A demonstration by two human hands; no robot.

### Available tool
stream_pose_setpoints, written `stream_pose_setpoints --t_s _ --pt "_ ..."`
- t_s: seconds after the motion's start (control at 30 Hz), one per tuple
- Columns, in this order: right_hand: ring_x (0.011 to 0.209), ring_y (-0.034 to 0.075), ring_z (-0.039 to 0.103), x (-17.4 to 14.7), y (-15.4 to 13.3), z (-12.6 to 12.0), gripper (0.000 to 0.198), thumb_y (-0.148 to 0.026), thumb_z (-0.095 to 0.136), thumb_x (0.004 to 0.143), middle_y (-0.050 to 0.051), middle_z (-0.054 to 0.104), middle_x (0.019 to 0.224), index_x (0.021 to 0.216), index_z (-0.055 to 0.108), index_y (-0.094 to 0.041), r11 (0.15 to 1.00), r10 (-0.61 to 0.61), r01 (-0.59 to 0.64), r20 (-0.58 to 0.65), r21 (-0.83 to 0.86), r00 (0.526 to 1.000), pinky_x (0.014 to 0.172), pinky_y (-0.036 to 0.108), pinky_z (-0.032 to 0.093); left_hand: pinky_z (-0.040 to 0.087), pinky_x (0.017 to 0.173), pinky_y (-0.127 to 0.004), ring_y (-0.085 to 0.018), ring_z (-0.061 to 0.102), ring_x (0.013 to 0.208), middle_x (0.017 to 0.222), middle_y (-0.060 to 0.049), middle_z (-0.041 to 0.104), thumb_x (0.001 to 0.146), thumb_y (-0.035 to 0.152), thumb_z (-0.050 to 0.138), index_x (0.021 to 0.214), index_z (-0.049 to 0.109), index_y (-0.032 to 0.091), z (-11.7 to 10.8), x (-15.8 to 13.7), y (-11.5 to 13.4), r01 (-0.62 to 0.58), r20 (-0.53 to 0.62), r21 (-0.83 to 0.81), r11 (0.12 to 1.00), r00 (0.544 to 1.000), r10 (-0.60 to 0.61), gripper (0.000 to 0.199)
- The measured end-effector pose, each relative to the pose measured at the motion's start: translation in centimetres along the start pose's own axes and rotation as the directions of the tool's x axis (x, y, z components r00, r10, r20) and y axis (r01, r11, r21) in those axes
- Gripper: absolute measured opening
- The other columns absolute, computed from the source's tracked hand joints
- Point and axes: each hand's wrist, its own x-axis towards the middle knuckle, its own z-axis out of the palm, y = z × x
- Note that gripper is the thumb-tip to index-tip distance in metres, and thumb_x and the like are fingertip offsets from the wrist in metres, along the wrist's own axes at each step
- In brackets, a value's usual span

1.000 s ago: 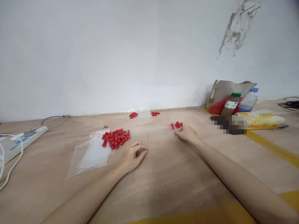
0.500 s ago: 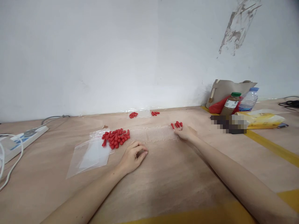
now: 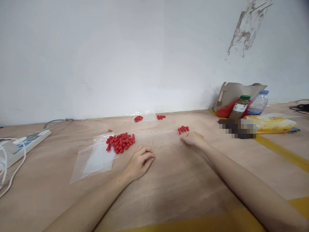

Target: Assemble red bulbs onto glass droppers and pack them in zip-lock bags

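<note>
Red bulbs (image 3: 183, 129) stood out just beyond the fingers of the right hand (image 3: 192, 138), side by side at the far ends of the rightmost clear tubes (image 3: 158, 138); those fingers were bent down onto the right end of the row, though whether they gripped a tube or a bulb could not be told. The left hand (image 3: 141, 162) rested just on the near side of the row's left part, loosely curled with nothing visible in it, its palm hidden. Each tube pointed away from the person, while the row ran sideways, so the right hand was nearer the lined-up bulbs and the left nearer the bulb pile (image 3: 120, 142) at the row's other end. That pile met the edge of a plastic bag (image 3: 96, 159). The tabletop (image 3: 164, 190) gave room between the forearms and to the right of the right hand; beyond the row, a few loose bulbs (image 3: 161, 117) lay near the wall (image 3: 108, 64), and a yellow packet (image 3: 272, 125) sat well apart, far right.
</note>
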Motion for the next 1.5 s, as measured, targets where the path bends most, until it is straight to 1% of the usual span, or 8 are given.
stream_pose_setpoints --t_s 0.17,0.47,0.63,0.83,1.03,1.13,1.23,1.5 --pt "0.08 0.024 0.059 -0.4 -0.4 -0.4 0.025 -0.036 0.046 0.068 0.01 0.062 0.079 0.081 0.06 -0.019 0.977 0.203 -0.198 0.065 -0.079 0.977 0.065 0.034 0.042 0.043 0.073 -0.032 -0.017 0.052 0.081 0.089 -0.006 0.056 0.083 0.019 0.045 0.084 0.061 0.019 0.1 0.0 0.0 -0.025 -0.014 0.01 1.0 1.0 0.025 0.016" --pt "0.076 0.023 0.058 -0.1 0.0 0.6 0.029 -0.041 0.041 0.072 0.008 0.062 0.076 0.066 0.06 -0.02 0.977 0.208 -0.209 -0.03 -0.042 0.978 0.064 0.033 0.039 0.041 0.074 -0.032 -0.017 0.052 0.082 0.089 -0.005 0.056 0.081 0.018 0.046 0.084 0.061 0.02 0.3 0.0 0.0 -0.034 -0.012 0.034 0.999 0.999 0.034 0.015" --pt "0.066 0.019 0.056 -0.1 0.3 0.3 0.037 -0.046 0.037 0.075 0.005 0.06 0.065 0.053 0.053 -0.02 0.984 0.164 -0.161 -0.034 0.078 0.986 0.057 0.027 0.036 0.037 0.074 -0.034 -0.018 0.049 0.081 0.086 -0.004 0.056 0.079 0.022 0.049 0.074 0.059 0.019 -0.1 0.1 0.1 0.061 -0.073 0.192 0.979 0.996 -0.048 0.012" --pt "0.066 0.016 0.053 -0.6 -0.1 1.8 0.024 -0.036 0.033 0.082 0.006 0.058 0.073 0.075 0.047 -0.018 0.95 -0.069 0.139 -0.247 0.279 0.967 0.058 0.025 0.036 0.033 0.072 -0.037 -0.024 0.046 0.084 0.082 -0.005 0.057 0.076 0.029 0.053 0.07 0.058 0.02 -2.6 0.7 -2.6 0.365 -0.295 0.462 0.808 0.923 -0.248 0.012" --pt "0.067 0.015 0.053 -3.6 -2.2 3.9 0.016 -0.023 0.035 0.083 0.003 0.056 0.072 0.093 0.046 -0.017 0.729 -0.442 0.555 -0.343 0.401 0.829 0.063 0.028 0.042 0.031 0.077 -0.039 -0.027 0.045 0.091 0.096 -0.006 0.057 0.075 0.031 0.051 0.087 0.063 0.024 -4.6 0.5 -5.4 0.464 -0.307 0.524 0.715 0.885 -0.349 0.018" --pt "0.074 0.017 0.055 -4.8 -3.0 4.3 0.026 -0.018 0.034 0.083 0.006 0.059 0.079 0.105 0.047 -0.019 0.657 -0.553 0.659 -0.36 0.367 0.752 0.068 0.031 0.044 0.031 0.08 -0.039 -0.026 0.045 0.095 0.095 -0.005 0.057 0.078 0.033 0.046 0.082 0.064 0.025 -5.5 1.6 -5.7 0.475 -0.266 0.523 0.708 0.88 -0.394 0.021" --pt "0.081 0.017 0.055 -5.3 -3.3 4.2 0.025 -0.015 0.033 0.083 0.008 0.058 0.086 0.097 0.053 -0.02 0.603 -0.649 0.74 -0.355 0.297 0.672 0.071 0.031 0.045 0.028 0.085 -0.042 -0.028 0.042 0.101 0.099 -0.008 0.056 0.077 0.035 0.045 0.078 0.065 0.023 -6.3 3.9 -6.2 0.511 -0.172 0.568 0.645 0.84 -0.514 0.024" --pt "0.078 0.017 0.054 -5.2 -3.1 4.3 0.02 -0.013 0.032 0.084 0.007 0.057 0.082 0.089 0.05 -0.019 0.612 -0.652 0.74 -0.353 0.279 0.671 0.067 0.03 0.045 0.027 0.083 -0.052 -0.04 0.04 0.103 0.104 -0.021 0.055 0.059 0.031 0.055 0.073 0.067 0.013 -5.3 8.5 -9.6 0.61 -0.068 0.594 0.525 0.688 -0.722 0.026"
